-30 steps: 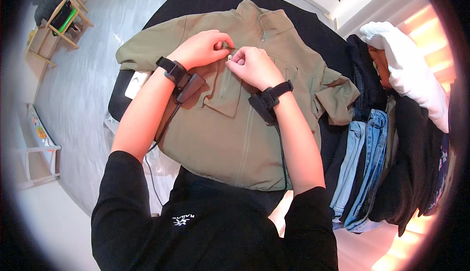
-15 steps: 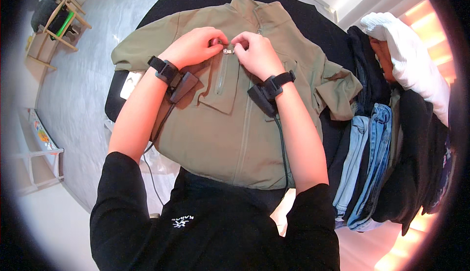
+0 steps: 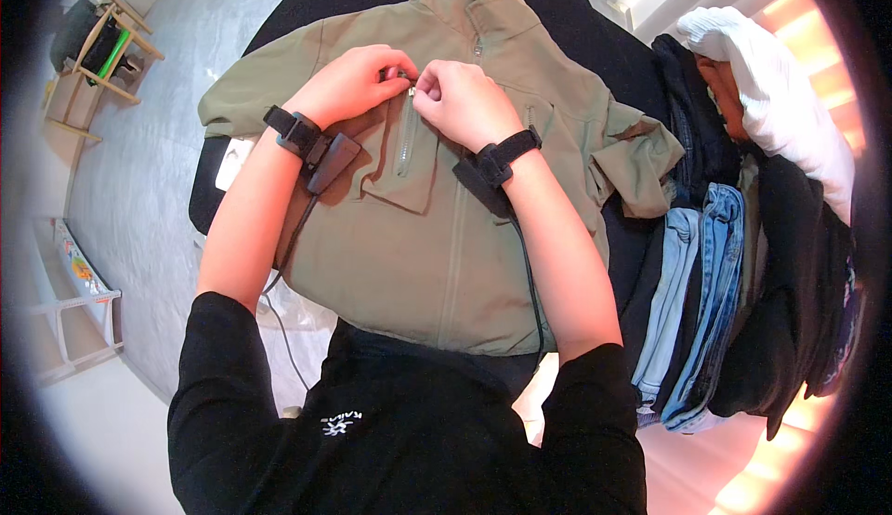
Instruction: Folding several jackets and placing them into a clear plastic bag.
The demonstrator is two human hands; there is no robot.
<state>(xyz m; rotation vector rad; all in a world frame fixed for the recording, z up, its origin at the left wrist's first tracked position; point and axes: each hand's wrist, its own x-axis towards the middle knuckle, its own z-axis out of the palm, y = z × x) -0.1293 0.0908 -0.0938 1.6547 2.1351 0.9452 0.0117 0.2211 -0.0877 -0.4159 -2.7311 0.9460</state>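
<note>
An olive-green jacket [image 3: 372,245] lies front side up, its collar at the far end. A short chest-pocket zipper [image 3: 406,138] runs down its left part, with a small metal slider [image 3: 412,92] near the top. My left hand [image 3: 353,85] is closed, pinching the jacket cloth beside the zipper's upper end. Beside it, my right hand [image 3: 467,104] has thumb and forefinger together at the slider, apparently on its pull; the fingertips partly hide it. Below the zipper, the pocket cloth is creased and folded. Both wrists wear black straps with small cabled boxes.
Under the jacket is a black-covered surface [image 3: 595,59]. To the right lie folded blue jeans [image 3: 711,301], dark garments [image 3: 776,283] and a white ribbed garment [image 3: 790,97]. A wooden chair [image 3: 107,50] stands far left, a white rack [image 3: 84,306] nearer.
Both hands have shifted slightly left in the picture, together with the jacket and surroundings. My right fingers have closed in on the slider, which now shows less between the hands.
</note>
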